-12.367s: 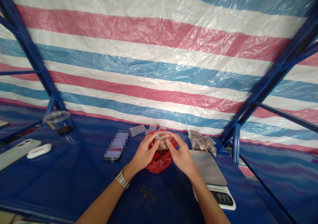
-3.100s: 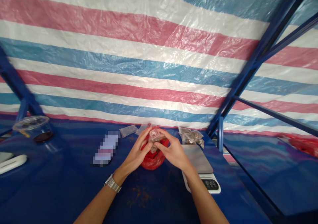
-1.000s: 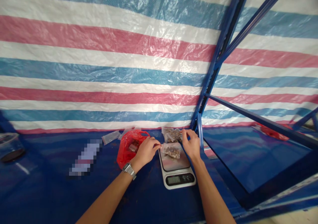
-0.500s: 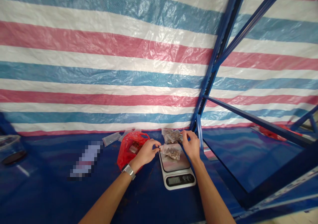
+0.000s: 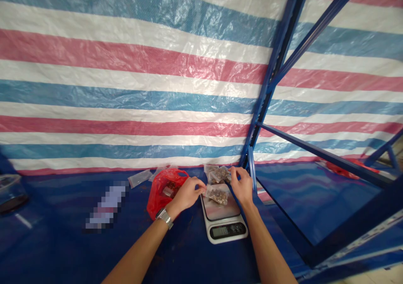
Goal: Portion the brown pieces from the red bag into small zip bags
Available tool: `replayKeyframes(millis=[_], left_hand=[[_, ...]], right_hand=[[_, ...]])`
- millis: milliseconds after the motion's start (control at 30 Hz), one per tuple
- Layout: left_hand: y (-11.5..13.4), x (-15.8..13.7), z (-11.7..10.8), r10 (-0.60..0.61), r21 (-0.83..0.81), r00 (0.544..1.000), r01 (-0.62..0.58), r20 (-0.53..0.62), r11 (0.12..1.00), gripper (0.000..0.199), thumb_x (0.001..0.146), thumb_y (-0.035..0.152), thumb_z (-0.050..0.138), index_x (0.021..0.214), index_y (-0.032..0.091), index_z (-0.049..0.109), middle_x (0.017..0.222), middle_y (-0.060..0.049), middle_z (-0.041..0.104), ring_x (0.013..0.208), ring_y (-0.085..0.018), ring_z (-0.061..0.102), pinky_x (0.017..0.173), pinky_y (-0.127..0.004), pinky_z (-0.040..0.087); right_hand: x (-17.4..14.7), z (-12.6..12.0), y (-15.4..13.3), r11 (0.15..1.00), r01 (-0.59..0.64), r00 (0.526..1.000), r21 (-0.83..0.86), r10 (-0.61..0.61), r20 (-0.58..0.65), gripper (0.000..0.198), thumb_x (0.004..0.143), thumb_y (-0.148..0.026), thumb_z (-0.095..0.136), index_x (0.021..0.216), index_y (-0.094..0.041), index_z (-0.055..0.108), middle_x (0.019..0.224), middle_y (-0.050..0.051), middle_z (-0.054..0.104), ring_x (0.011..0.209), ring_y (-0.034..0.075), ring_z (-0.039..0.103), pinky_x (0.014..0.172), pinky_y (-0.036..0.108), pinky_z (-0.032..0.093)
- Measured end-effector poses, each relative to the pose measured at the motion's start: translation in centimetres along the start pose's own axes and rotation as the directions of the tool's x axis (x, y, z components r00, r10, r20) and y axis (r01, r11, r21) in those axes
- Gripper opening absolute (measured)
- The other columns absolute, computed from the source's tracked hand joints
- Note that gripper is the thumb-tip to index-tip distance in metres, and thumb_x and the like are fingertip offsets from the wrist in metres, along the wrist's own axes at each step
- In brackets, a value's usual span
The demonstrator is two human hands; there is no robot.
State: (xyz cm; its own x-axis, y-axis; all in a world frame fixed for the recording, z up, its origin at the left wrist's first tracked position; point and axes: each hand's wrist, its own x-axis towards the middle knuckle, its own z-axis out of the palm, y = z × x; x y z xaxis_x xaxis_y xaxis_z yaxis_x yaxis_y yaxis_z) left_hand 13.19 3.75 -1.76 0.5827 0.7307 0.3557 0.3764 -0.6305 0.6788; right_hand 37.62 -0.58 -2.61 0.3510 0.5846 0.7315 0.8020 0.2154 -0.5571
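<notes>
In the head view, the small clear bag (image 5: 218, 196) lies flat on the steel plate of the kitchen scale (image 5: 221, 212), right of the frame's centre and below its middle. Its long axis slants from upper left to lower right, with the lumpy brown contents mostly toward the lower right. The left hand (image 5: 189, 192) is just left of it, thumb and fingers drawn close at the bag's upper-left end; whether they pinch the plastic, I cannot tell. The left hand is the nearer one. The right hand (image 5: 242, 186) is above and to the right, fingertips at the right edge of the pile of filled bags (image 5: 219, 175) behind the scale; its grip cannot be made out. The red bag (image 5: 155, 191) sits left of the left hand.
</notes>
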Motion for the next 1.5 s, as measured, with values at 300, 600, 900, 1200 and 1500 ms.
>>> replayKeyframes(millis=[300,600,900,1200,1500], left_hand=[[0.0,0.4,0.5,-0.002,-0.099,1.0,0.004,0.029,0.995,0.019,0.094,0.018,0.063,0.09,0.017,0.081,0.095,-0.008,0.08,0.091,-0.021,0.073,0.086,-0.029,0.054],[0.2,0.5,-0.9,-0.011,-0.052,0.998,0.008,-0.059,0.999,0.015,0.092,0.017,0.066,0.095,0.019,0.08,0.099,-0.007,0.079,0.094,-0.022,0.073,0.088,-0.032,0.056],[-3.0,-3.1,-7.8,0.173,0.315,0.89,-0.035,-0.423,0.948,0.026,0.102,0.027,0.05,0.118,0.025,0.071,0.118,-0.007,0.062,0.116,-0.024,0.061,0.111,-0.043,0.048],[-3.6,-7.3,-9.5,0.184,0.326,0.805,0.013,-0.564,0.945,0.02,0.102,0.022,0.05,0.108,0.023,0.069,0.109,-0.006,0.065,0.104,-0.021,0.068,0.098,-0.036,0.056],[-1.8,-7.7,-9.2,0.306,0.386,0.901,-0.176,-0.307,0.906,0.028,0.101,0.014,0.046,0.113,0.023,0.069,0.11,-0.008,0.071,0.099,-0.018,0.071,0.092,-0.03,0.057]], right_hand=[[0.1,-0.1,-0.1,1.0,-0.023,1.0,0.007,0.023,-0.006,0.039,0.105,-0.04,0.046,0.086,-0.02,0.074,0.087,0.009,0.076,0.085,0.025,0.067,0.082,0.035,0.048],[0.1,-0.3,-0.4,0.999,-0.035,0.999,0.015,0.036,-0.014,0.039,0.105,-0.039,0.047,0.084,-0.02,0.073,0.084,0.008,0.074,0.084,0.025,0.066,0.082,0.035,0.047],[0.4,-1.1,-1.4,0.996,0.017,0.994,0.085,-0.026,0.109,0.038,0.104,-0.042,0.049,0.085,-0.022,0.075,0.085,0.007,0.074,0.083,0.024,0.065,0.081,0.036,0.05],[0.1,-2.2,-4.2,0.975,0.027,0.836,0.22,-0.143,0.531,0.029,0.101,-0.047,0.058,0.113,-0.027,0.075,0.107,0.008,0.075,0.104,0.028,0.067,0.099,0.045,0.05],[-0.6,-3.1,-2.9,0.995,0.028,0.756,0.094,-0.082,0.649,0.037,0.089,-0.049,0.072,0.123,-0.034,0.07,0.127,0.007,0.07,0.122,0.033,0.063,0.105,0.05,0.05]])
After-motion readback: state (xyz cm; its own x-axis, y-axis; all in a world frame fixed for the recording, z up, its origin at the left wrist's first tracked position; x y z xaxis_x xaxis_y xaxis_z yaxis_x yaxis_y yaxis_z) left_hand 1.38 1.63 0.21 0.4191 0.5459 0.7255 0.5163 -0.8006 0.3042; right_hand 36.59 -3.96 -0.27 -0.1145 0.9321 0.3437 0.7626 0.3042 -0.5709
